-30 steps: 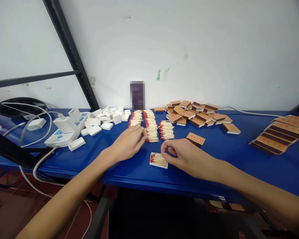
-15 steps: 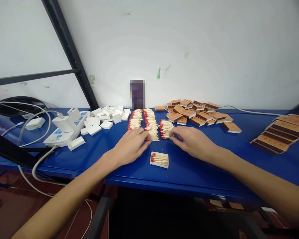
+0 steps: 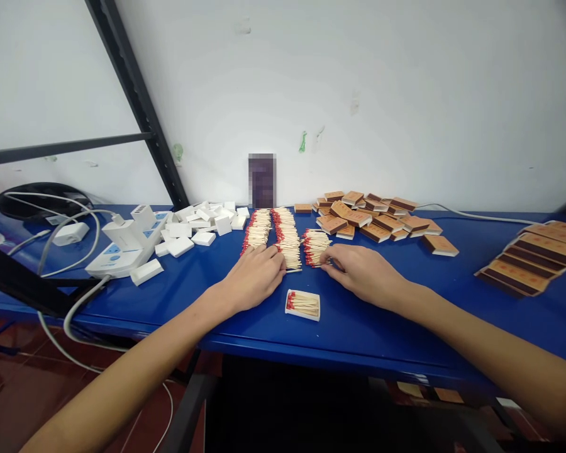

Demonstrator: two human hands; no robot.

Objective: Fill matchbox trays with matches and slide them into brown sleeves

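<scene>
Rows of red-tipped matches (image 3: 285, 236) lie in the middle of the blue table (image 3: 382, 321). My left hand (image 3: 257, 277) rests on the near end of the left rows, fingers curled over the sticks. My right hand (image 3: 358, 270) pinches at the near end of the right match pile (image 3: 315, 245), fingers together on some matches. Between my hands, nearer the table's front edge, sits a white inner tray (image 3: 303, 304) partly filled with matches.
A heap of white empty trays (image 3: 195, 226) lies at the left, by a white power strip (image 3: 122, 248) with cables. Brown matchbox sleeves (image 3: 372, 217) are piled at the right, and a row of flat brown sleeves (image 3: 531, 258) lies far right.
My right hand left the tray by the front edge and reached forward to the right match pile. My left hand slid slightly toward the matches and stayed there.
</scene>
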